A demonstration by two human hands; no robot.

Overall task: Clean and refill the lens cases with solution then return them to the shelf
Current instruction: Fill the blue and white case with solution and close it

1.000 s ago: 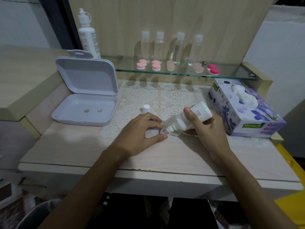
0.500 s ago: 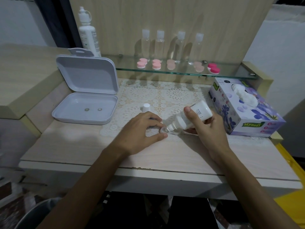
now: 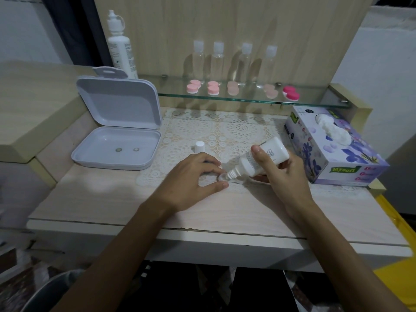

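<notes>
**Fingers on the bottle, tip down over the open lens case**

Fingers (image 3: 258, 154) of the right hand (image 3: 286, 176) are wrapped round the small solution bottle (image 3: 262, 159), tilted nozzle-down over the clear lens case (image 3: 222, 176). Left hand (image 3: 193, 176) pinches that case between thumb and fingertips, near the middle of the worktop (image 3: 112, 199) on the lace mat (image 3: 225, 129). The bottle's cap (image 3: 199, 146) stands just behind. Five pink capped cases (image 3: 213, 87) sit on the glass shelf (image 3: 315, 101) along the back edge.
</notes>
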